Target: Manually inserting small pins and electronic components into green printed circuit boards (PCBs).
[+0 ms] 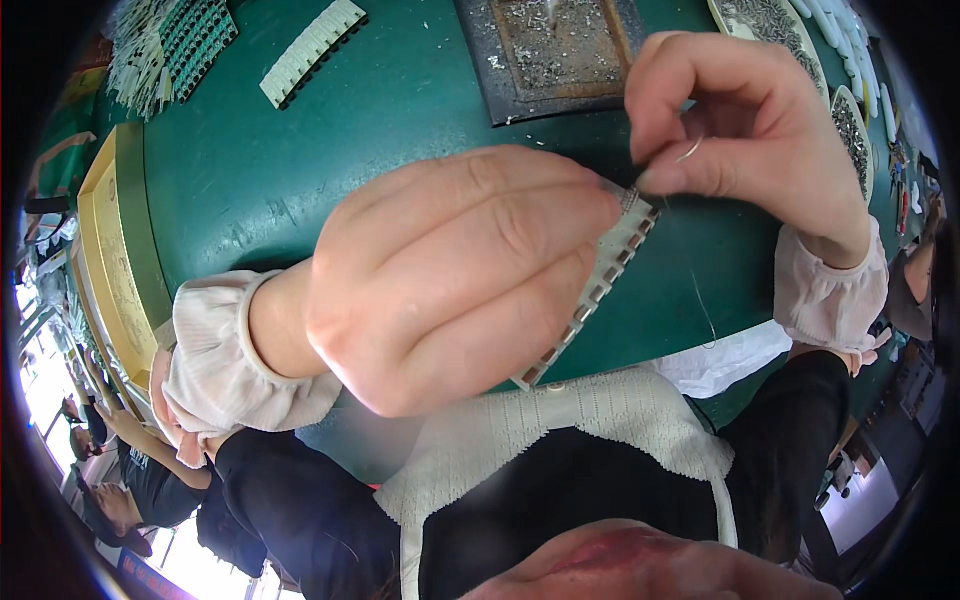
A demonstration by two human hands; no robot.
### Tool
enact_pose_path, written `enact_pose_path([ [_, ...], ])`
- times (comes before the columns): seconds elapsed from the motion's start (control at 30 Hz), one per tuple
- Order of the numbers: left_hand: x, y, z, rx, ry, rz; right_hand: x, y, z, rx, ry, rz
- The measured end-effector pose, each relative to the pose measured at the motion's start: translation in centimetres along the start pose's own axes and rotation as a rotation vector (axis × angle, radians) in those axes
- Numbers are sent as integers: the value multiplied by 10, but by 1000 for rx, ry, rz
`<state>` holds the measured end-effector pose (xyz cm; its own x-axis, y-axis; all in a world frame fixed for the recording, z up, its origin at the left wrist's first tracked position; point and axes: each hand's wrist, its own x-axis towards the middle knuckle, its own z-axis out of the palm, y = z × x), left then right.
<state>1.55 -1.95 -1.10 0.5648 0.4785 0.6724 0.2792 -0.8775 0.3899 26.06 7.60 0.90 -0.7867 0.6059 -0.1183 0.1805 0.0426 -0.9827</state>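
Your left grip [462, 275] is closed over the pale, notched strip [622, 240], which slants above the near part of the green counter [230, 190], its far right end poking out past your fingertips. Your right grip [760, 140] sits just beside that end — thumb and forefinger brought together, apparently pinching a thin, shiny strand [690, 152]. One bend of it shows above your thumb; a fine length also hangs toward the near side, though whether it is all one piece cannot be told.

By my judgement, the step in hand is working the strand at the strip's far right end, with your left steadying and your right doing the fine part. Your fingertips hide the exact contact.

What the next move seems to call for is a firm hold on the strip and light, even tension on the strand — with the loose length clear of the crumpled white sheet [720, 362] at the near right. A second strip [312, 55] lies at the far left, and a dark tray [487, 75] of scraps sits beyond your hands.
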Motion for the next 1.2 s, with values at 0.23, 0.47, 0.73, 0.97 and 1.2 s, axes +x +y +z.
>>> enact_pose_path([
  [0.23,-4,-1,11,22,78,11,0,-9,8,41,-102,110],
  [0.47,-4,1,11,35,76,24,3,0,-2,83,-201,60],
  [0.73,-4,2,-6,-20,-48,-66,20,-11,-12,90,-27,380],
  [0.97,17,2,-17,-658,69,-1230,11,-28,4,53,131,212],
  [1.2,-4,-24,-17,-1015,399,-1229,12,-26,12,-521,153,-193],
])
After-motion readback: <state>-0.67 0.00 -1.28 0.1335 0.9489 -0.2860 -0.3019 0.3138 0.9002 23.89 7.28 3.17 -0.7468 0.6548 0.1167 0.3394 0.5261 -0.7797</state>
